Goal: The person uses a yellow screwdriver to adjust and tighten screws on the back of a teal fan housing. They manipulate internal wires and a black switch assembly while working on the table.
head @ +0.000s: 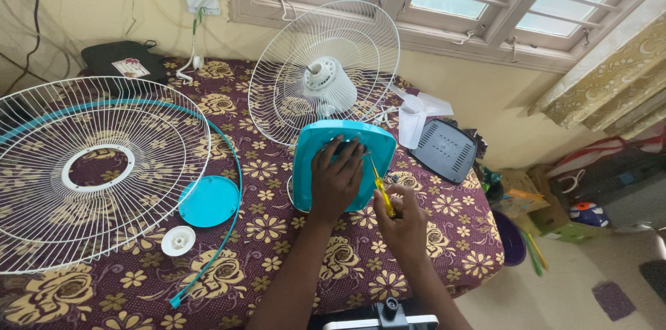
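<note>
The left hand (336,179) lies flat and open on the blue fan base (343,163), fingers spread, pressing it down. The base sits in the middle of the table (458,222), which has a dark red cloth with yellow flowers. The right hand (401,222) is closed around a yellow screwdriver (379,188). The tip of the screwdriver points at the right edge of the base, just beside the left hand's fingers.

To do this part well, the left hand should press firmly so the base does not slide or tip. The screwdriver should stand straight in the screw, not leaning, so the tip does not slip out. I cannot see the screw itself, because it is too small. The fingers on the base should stay a little away from the sharp tip.

Behind the base, farther away, the white back grille (326,70) stands up with the white motor (329,84) in its middle. On the left lies the big front grille (97,174) with a blue rim ring (232,157). Near it lie a round blue cap (208,201) and a small white knob (178,240). To the right are the clear fan blades (416,118) and a dark grey box (444,150).
</note>
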